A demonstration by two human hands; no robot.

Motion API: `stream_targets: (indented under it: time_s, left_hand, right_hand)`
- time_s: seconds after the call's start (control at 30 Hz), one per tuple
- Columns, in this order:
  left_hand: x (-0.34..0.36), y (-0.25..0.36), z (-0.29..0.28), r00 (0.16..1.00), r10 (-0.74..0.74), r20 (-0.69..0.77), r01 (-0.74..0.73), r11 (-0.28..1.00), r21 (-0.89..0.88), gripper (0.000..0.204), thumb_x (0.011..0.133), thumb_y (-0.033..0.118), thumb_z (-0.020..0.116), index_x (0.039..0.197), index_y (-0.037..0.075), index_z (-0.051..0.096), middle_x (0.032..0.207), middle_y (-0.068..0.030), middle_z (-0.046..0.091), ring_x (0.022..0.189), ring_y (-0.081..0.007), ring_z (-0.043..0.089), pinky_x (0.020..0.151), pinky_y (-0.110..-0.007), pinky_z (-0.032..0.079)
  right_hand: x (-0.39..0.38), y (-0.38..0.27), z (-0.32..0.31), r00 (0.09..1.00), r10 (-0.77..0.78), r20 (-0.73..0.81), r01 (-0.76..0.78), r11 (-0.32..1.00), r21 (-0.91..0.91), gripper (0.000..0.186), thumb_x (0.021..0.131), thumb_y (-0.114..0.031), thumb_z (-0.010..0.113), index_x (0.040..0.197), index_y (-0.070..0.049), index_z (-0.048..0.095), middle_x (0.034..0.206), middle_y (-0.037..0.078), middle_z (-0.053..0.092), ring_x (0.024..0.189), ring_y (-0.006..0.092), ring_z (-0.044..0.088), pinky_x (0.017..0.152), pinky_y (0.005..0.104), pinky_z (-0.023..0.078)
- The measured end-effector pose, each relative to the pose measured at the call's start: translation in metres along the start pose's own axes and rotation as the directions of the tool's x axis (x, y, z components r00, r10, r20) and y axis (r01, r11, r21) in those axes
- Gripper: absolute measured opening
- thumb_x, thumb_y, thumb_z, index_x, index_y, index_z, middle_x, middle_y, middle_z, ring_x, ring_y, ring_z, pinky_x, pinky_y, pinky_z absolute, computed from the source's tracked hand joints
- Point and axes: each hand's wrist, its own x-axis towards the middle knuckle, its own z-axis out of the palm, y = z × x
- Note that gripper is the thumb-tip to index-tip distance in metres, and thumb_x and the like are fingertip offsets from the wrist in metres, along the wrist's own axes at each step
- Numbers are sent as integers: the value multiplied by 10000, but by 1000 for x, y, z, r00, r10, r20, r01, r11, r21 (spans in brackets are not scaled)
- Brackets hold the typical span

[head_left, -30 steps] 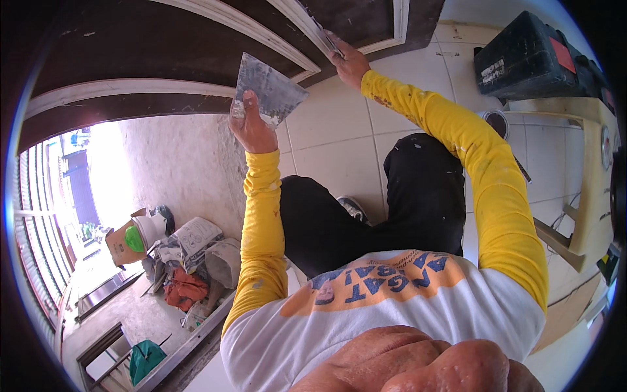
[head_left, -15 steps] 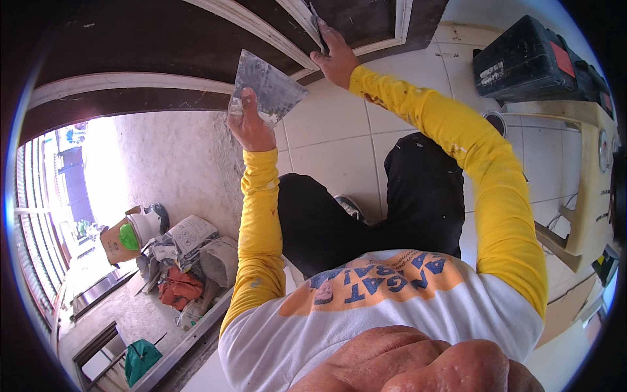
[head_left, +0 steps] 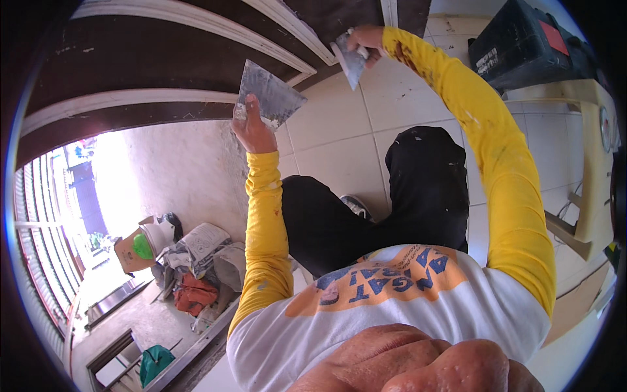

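Observation:
My left hand point(head_left: 255, 134) is closed around a wide metal putty knife point(head_left: 271, 95), its smeared grey blade tilted up and its thumb lying against the blade. White residue sticks to the blade's lower edge. Farther off to the right, my right hand point(head_left: 367, 40) grips a second putty knife point(head_left: 353, 65), whose blade points down toward me. That blade is just off the lower edge of a dark brown door-like panel point(head_left: 170, 49) with whitish raised strips point(head_left: 124, 98). The fingers of the right hand are partly hidden behind the tool.
A black toolbox point(head_left: 516, 55) stands at the far right, near a beige plastic chair point(head_left: 591, 189). Cream floor tiles point(head_left: 336, 130) lie beyond my knees. On the left are a cardboard box point(head_left: 130, 251), a white bucket point(head_left: 157, 236), crumpled sacks point(head_left: 204, 245), orange cloth point(head_left: 196, 294) and a green bag point(head_left: 155, 362).
My right hand has come away from the panel's strip, moving right and slightly nearer, and its putty knife has turned to point down. My left hand has barely shifted.

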Motion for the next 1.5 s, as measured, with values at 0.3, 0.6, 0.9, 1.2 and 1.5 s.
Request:
stream_targets:
  time_s: [0.3,0.6,0.9,1.2,1.5]
  left_hand:
    - [3,-9,-3,999,-28,22,28,999,-29,368,891,278,663,1057,-48,629,980,-85,649,862,-165,624,764,-310,518]
    - [-2,6,5,1000,6,-5,-6,999,43,363,925,319,593,834,-29,647,727,-2,586,693,-101,475,649,-278,399]
    - [0,0,11,999,25,27,-24,1000,-11,369,934,323,583,928,-40,647,849,-39,636,790,-119,547,754,-289,447]
    - [-14,7,-2,950,-25,311,48,997,-64,367,897,202,605,1218,28,564,1161,-79,628,1079,-198,597,917,-322,501]
    - [-23,38,22,685,-470,557,728,421,-540,357,936,218,557,1258,64,550,1209,-88,607,1124,-223,571,978,-403,460]
  right_hand:
    - [0,-65,7,993,-74,93,77,997,-33,274,886,-352,621,923,-85,672,850,83,693,683,168,679,560,271,540]
    - [-56,-112,18,964,-258,68,255,966,52,507,815,-534,682,1046,-90,603,895,78,603,638,214,617,577,341,491]
    - [-90,-140,-12,850,-473,233,365,847,387,367,847,-395,687,1011,-72,628,858,100,653,675,196,644,605,373,544]
    - [-188,-81,57,361,-920,154,891,292,-347,371,911,-167,576,1278,-124,539,1182,116,574,1091,271,574,967,378,476]
    - [-148,18,73,299,-845,445,543,-233,-807,787,719,107,561,1380,-312,485,1363,103,450,1259,322,428,1103,439,329]
